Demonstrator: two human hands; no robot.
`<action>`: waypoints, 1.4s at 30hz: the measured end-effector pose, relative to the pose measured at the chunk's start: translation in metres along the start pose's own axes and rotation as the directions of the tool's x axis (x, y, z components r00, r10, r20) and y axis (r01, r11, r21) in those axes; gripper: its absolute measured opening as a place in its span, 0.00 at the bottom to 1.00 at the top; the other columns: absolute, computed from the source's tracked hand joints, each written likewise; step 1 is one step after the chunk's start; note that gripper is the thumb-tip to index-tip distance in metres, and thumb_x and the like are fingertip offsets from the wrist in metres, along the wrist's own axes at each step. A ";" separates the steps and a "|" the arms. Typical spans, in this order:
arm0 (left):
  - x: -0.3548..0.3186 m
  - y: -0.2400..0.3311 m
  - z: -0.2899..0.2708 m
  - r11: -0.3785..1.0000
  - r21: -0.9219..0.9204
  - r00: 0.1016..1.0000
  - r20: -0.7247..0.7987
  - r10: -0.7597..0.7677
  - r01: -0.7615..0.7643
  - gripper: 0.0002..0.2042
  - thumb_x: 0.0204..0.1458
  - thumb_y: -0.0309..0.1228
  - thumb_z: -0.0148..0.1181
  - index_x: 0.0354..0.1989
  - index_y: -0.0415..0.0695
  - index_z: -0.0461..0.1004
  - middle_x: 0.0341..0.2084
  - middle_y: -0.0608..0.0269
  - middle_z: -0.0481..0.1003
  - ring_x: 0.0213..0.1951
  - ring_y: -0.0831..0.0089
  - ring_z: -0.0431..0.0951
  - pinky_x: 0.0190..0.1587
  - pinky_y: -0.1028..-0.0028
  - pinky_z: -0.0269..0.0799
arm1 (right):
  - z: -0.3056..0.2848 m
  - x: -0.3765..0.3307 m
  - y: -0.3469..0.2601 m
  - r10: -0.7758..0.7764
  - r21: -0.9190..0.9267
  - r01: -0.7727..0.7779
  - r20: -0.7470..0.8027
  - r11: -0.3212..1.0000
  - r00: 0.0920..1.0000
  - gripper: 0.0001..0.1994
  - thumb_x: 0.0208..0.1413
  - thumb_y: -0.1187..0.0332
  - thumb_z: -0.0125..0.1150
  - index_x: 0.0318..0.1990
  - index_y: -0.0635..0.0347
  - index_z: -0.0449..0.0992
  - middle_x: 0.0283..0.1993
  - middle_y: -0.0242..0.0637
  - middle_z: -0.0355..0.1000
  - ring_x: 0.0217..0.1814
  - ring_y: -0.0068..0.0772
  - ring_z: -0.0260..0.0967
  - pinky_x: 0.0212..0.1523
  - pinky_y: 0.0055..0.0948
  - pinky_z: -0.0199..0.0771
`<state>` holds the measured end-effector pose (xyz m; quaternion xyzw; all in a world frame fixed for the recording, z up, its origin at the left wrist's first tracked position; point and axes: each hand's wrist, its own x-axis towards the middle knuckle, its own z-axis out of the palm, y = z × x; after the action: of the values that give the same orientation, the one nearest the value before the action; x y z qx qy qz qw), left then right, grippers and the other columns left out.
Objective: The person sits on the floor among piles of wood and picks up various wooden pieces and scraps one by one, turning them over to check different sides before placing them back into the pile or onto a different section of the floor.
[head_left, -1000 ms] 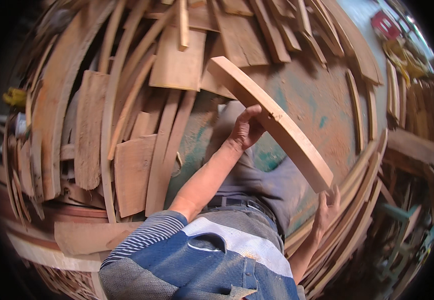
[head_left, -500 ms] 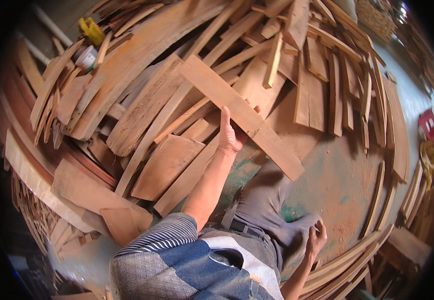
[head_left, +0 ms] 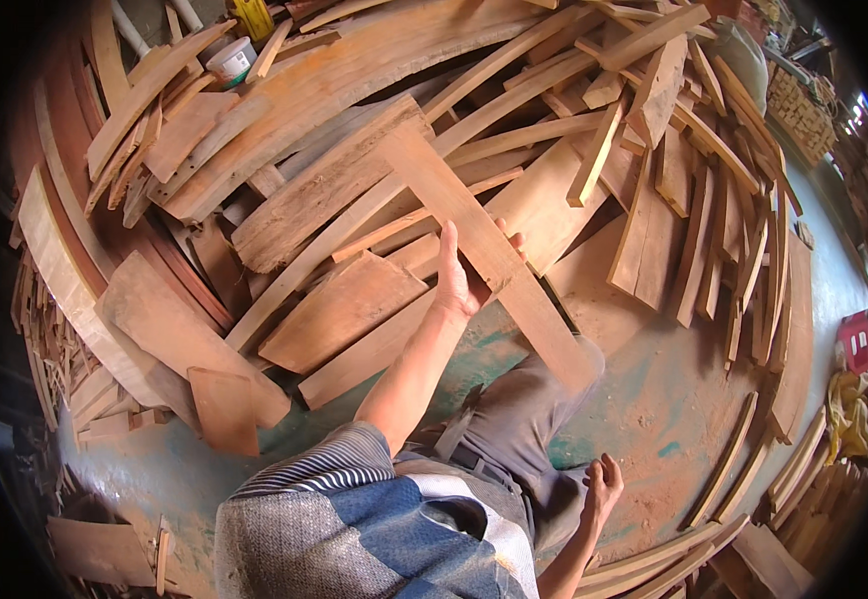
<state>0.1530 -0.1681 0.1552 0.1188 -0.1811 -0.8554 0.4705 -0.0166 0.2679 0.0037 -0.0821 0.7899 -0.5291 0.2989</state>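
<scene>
My left hand (head_left: 457, 288) grips a flat wooden board (head_left: 544, 324) near its middle. The thumb lies along the near side, and the fingertips show past the far edge. Held slantwise above the pile, the board has its upper end to the left and its lower end in front of my bent knee. My right hand (head_left: 604, 484) hangs beside my leg at the lower right, with loosely bent fingers apart and nothing visible in them. Close to the held board lie a short wide plank (head_left: 344, 311) and a rough-edged plank (head_left: 329, 190).
Loose planks and offcuts cover the floor ahead and to the right, including a long curved slab (head_left: 354, 85). At the far left stand a white tub (head_left: 231, 62) and a yellow container (head_left: 251, 18). A red plastic crate (head_left: 857, 342) is at the right. Sawdust lies on the green-grey floor (head_left: 654, 419).
The view has shifted, so the pile sits lower and further right. The board has turned slightly steeper in my left hand. My right hand stays low beside my leg.
</scene>
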 end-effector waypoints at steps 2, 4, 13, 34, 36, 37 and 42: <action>-0.005 -0.005 0.000 0.999 -0.010 0.999 -0.021 -0.041 0.041 0.40 0.52 0.70 0.53 0.56 0.44 0.69 0.50 0.62 0.75 0.56 0.51 0.74 0.58 0.46 0.73 | 0.014 -0.006 -0.037 0.018 0.116 -0.023 0.046 0.993 0.999 0.19 0.60 0.68 0.63 0.55 0.70 0.76 0.48 0.46 0.79 0.44 0.33 0.78 0.41 0.29 0.79; -0.012 -0.011 0.005 0.997 -0.018 0.996 -0.044 -0.077 0.076 0.40 0.52 0.70 0.53 0.56 0.43 0.69 0.49 0.61 0.75 0.56 0.51 0.75 0.57 0.46 0.73 | 0.029 -0.011 -0.063 0.006 0.249 -0.026 0.081 0.968 0.997 0.20 0.62 0.65 0.63 0.56 0.70 0.75 0.47 0.46 0.79 0.41 0.31 0.78 0.37 0.27 0.79; -0.017 -0.026 0.013 0.987 0.043 0.987 -0.042 -0.156 0.158 0.37 0.54 0.68 0.54 0.57 0.47 0.69 0.50 0.57 0.75 0.52 0.48 0.78 0.53 0.45 0.76 | 0.074 -0.015 -0.113 -0.126 0.554 -0.189 0.480 0.811 0.868 0.27 0.65 0.55 0.59 0.61 0.69 0.68 0.49 0.42 0.76 0.46 0.33 0.76 0.40 0.32 0.80; -0.002 0.057 0.037 0.995 0.085 0.996 0.067 -0.050 0.044 0.34 0.62 0.61 0.48 0.62 0.42 0.67 0.52 0.49 0.74 0.57 0.50 0.75 0.57 0.49 0.73 | 0.126 -0.012 -0.170 -0.288 0.632 -0.262 0.630 0.729 0.721 0.37 0.48 0.56 0.74 0.58 0.77 0.68 0.49 0.44 0.75 0.45 0.33 0.77 0.44 0.32 0.80; -0.012 0.054 0.055 0.980 0.187 0.997 0.036 -0.075 0.067 0.32 0.64 0.58 0.47 0.63 0.43 0.66 0.57 0.49 0.71 0.62 0.56 0.71 0.63 0.55 0.68 | 0.131 -0.014 -0.200 -0.326 0.648 -0.206 0.601 0.734 0.730 0.38 0.46 0.51 0.74 0.55 0.76 0.69 0.47 0.45 0.75 0.42 0.36 0.78 0.38 0.34 0.83; -0.020 0.046 0.055 0.964 0.259 0.994 0.073 -0.078 0.057 0.32 0.63 0.58 0.49 0.64 0.43 0.64 0.59 0.49 0.71 0.63 0.58 0.70 0.63 0.57 0.68 | 0.130 -0.013 -0.212 -0.356 0.635 -0.152 0.596 0.757 0.720 0.39 0.46 0.50 0.74 0.55 0.77 0.68 0.47 0.45 0.75 0.43 0.36 0.77 0.41 0.34 0.81; -0.087 -0.003 0.086 0.946 0.318 0.974 0.225 -0.017 -0.057 0.42 0.51 0.47 0.70 0.68 0.40 0.53 0.56 0.52 0.68 0.62 0.59 0.70 0.61 0.57 0.71 | 0.149 -0.016 -0.274 -0.443 0.621 -0.040 0.602 0.783 0.665 0.42 0.44 0.49 0.75 0.56 0.78 0.67 0.47 0.43 0.74 0.45 0.32 0.75 0.47 0.31 0.76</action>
<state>0.1646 -0.0758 0.2348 0.0945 -0.3718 -0.8173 0.4299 0.0283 0.0403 0.2134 -0.2785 0.3887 -0.7005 0.5298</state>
